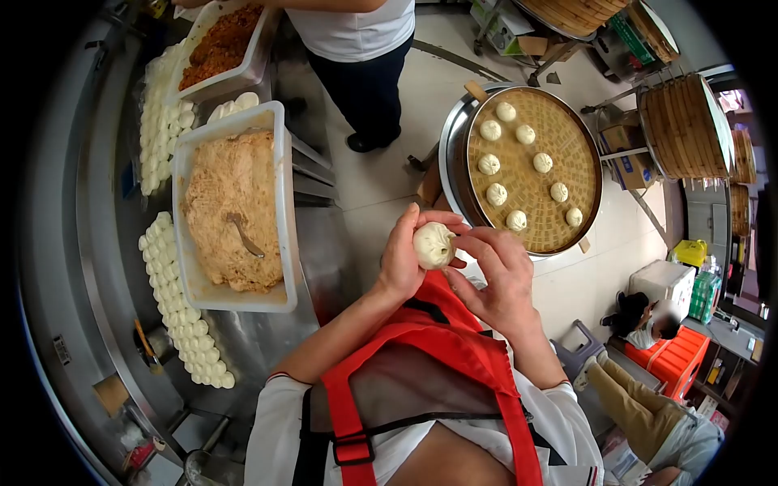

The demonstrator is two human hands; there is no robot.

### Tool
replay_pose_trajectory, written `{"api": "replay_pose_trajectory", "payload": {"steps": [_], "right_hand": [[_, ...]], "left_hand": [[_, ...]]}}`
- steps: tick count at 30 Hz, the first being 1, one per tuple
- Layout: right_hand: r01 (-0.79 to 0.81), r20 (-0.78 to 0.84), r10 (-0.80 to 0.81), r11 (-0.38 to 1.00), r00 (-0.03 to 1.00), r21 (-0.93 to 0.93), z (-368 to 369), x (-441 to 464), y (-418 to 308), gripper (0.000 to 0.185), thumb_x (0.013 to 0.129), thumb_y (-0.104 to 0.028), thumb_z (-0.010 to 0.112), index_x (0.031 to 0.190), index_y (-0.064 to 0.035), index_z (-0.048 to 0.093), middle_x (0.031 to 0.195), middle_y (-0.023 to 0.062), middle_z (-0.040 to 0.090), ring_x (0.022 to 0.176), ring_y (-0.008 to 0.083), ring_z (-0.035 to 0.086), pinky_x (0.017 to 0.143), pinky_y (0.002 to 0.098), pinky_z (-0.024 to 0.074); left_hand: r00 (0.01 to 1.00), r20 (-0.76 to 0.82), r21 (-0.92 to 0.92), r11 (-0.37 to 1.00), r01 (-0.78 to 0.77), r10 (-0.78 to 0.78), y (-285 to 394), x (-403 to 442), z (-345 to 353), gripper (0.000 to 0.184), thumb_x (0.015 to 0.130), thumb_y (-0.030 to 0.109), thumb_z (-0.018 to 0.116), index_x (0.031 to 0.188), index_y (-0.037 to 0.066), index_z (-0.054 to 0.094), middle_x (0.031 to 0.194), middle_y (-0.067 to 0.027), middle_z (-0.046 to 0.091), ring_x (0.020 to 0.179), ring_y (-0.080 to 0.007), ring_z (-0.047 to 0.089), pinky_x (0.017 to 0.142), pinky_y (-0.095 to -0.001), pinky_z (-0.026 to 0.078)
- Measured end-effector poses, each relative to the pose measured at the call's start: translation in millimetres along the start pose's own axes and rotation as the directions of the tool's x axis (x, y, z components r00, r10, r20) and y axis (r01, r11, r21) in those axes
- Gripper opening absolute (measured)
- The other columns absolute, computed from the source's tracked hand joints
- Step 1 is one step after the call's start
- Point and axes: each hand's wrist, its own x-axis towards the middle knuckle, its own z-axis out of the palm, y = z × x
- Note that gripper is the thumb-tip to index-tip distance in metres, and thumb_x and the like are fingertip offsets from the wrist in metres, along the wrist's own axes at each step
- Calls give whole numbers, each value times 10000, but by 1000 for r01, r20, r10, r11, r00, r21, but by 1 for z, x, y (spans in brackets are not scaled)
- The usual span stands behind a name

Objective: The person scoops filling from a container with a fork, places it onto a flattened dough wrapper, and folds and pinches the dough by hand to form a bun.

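Observation:
A round pleated bun [433,245] rests in my left hand [403,257], whose fingers curl around its far side. My right hand [500,271] is at the bun's right side, its fingertips bent toward the pleated top and its thumb apart below. Beyond my hands, several similar buns [497,194] sit spaced out on a round steamer tray [567,130]. To the left stands a white tub [285,243] of pale minced filling [223,194] with a spoon [245,236] lying in it.
Rows of dough pieces [180,316] lie on the metal counter [267,340] at left. A second tub [258,57] holds reddish filling. A person [356,57] stands at the top. Stacked bamboo steamers [685,125] are at right, with two seated people [648,397] lower right.

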Motion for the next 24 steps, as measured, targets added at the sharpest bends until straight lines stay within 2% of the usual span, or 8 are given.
{"api": "replay_pose_trajectory", "payload": {"steps": [4, 9, 12, 15, 21, 24], "right_hand": [[-41, 25, 41, 999, 999, 0, 3, 3, -2, 392, 707, -134, 821, 1056, -73, 655, 1052, 90, 640, 903, 280, 628, 777, 385, 505], [7, 71, -6, 1000, 997, -14, 5, 4, 2, 369, 712, -140, 822, 1032, -65, 652, 1041, 94, 639, 904, 283, 632, 772, 389, 508], [7, 82, -8, 1000, 997, 6, 7, 4, 5, 359, 716, -142, 819, 1024, -57, 653, 1038, 100, 638, 899, 288, 634, 768, 392, 511], [-17, 87, 16, 1000, 996, 15, 9, 6, 5, 346, 718, -139, 815, 1013, -48, 657, 1030, 107, 640, 891, 296, 636, 767, 396, 517], [-55, 124, 47, 997, 991, 61, 9, 9, 6, 313, 719, -126, 803, 989, -40, 670, 980, 116, 649, 858, 304, 644, 749, 405, 527], [-111, 131, 88, 977, 988, 180, 3, 10, 7, 284, 731, -96, 790, 983, -36, 673, 946, 117, 660, 824, 297, 651, 716, 395, 530]], "left_hand": [[998, -35, 103, 994, -43, 46, 2, -4, 0, 675, 1053, 480, 192, 1135, -30, 625, 1085, -168, 673, 953, -264, 671, 761, -415, 596], [994, -28, 203, 975, -95, 103, -4, -1, -11, 675, 1057, 473, 185, 1122, -33, 628, 1078, -159, 673, 919, -244, 669, 748, -386, 596], [986, -72, 214, 968, -134, 152, -5, 1, -9, 697, 1058, 466, 198, 1052, -58, 657, 973, -156, 707, 831, -212, 692, 731, -318, 577], [996, -37, 236, 969, -74, 85, -1, 1, -14, 684, 1059, 471, 173, 1119, -37, 628, 1078, -159, 674, 910, -241, 669, 763, -375, 583], [996, -11, 308, 948, -84, 92, -2, 4, -21, 718, 1056, 489, 158, 1140, -51, 624, 1110, -173, 669, 916, -250, 675, 751, -373, 589], [997, 40, 223, 972, -75, 67, 0, 7, -19, 755, 1044, 535, 151, 1206, -55, 593, 1150, -186, 662, 942, -274, 683, 750, -377, 592]]}}
